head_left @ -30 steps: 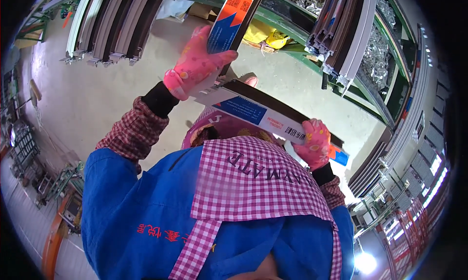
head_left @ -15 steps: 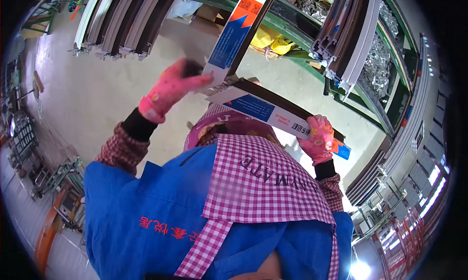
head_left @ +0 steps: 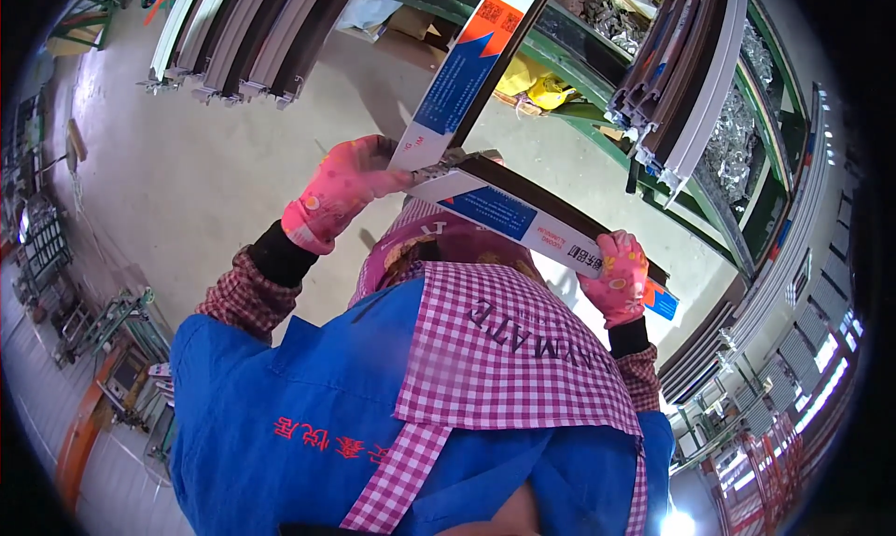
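Note:
My right hand [head_left: 616,277], in a pink patterned glove, grips the right end of a short aluminium profile [head_left: 537,221]. This piece is dark on its far side, with white, blue and orange film on its upper face. A longer profile [head_left: 455,77] with similar film runs away from me, and its near end meets the short one at an angle. Between the two mitred ends sits a grey metal corner piece [head_left: 435,171], partly hidden. My left hand [head_left: 341,191], gloved alike, closes its fingers on the long profile's near end beside that corner; some fingertips are hidden.
Several brown and grey profiles [head_left: 257,46] jut in at the upper left. More profiles [head_left: 677,79] overhang at the upper right, by a green metal rack [head_left: 742,223] holding shiny scrap. A yellow bag [head_left: 549,92] lies under the rack. Machinery [head_left: 121,326] stands far left.
My left hand has moved right and closed in at the corner, where it was apart and blurred before. Both profiles appear slightly lower and further right in view; my right hand keeps its grip.

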A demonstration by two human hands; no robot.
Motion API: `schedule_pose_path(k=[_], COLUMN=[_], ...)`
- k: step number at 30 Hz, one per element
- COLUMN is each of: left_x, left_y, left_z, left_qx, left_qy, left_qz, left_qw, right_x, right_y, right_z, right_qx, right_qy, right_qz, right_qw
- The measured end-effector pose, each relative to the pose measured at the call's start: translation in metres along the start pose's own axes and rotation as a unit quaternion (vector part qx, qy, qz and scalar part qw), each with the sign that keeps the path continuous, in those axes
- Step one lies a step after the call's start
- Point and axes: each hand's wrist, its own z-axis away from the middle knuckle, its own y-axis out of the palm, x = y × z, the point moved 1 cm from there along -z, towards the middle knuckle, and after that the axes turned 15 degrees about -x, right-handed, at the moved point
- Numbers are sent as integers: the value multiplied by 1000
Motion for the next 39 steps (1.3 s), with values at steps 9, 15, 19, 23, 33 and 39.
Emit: schedule_pose_path(k=[9, 15, 19, 23, 33, 39], left_x=[-17, -10, -10, -17, -12, -60], left_y=[3, -12, -13, -16, -27, 26], left_z=[5, -2, -8, -12, -20, -2], left_qx=[20, 32, 43, 37, 68, -182], left_qy=[25, -12, -11, -36, -15, 521], left_qz=[-49, 20, 19, -3, -11, -360], left_qw=[998, 999, 999, 999, 998, 752], right_x=[0, 0, 6, 11, 20, 22], right_y=[1, -9, -2, 7, 6, -5], right_z=[2, -7, -2, -4, -10, -4], right_qx=[6, 19, 7, 89, 6, -13], right_qy=[5, -5, -2, 24, -8, 32], right_qz=[10, 14, -19, -31, -42, -31], right_qw=[1000, 1000, 1000, 995, 999, 999])
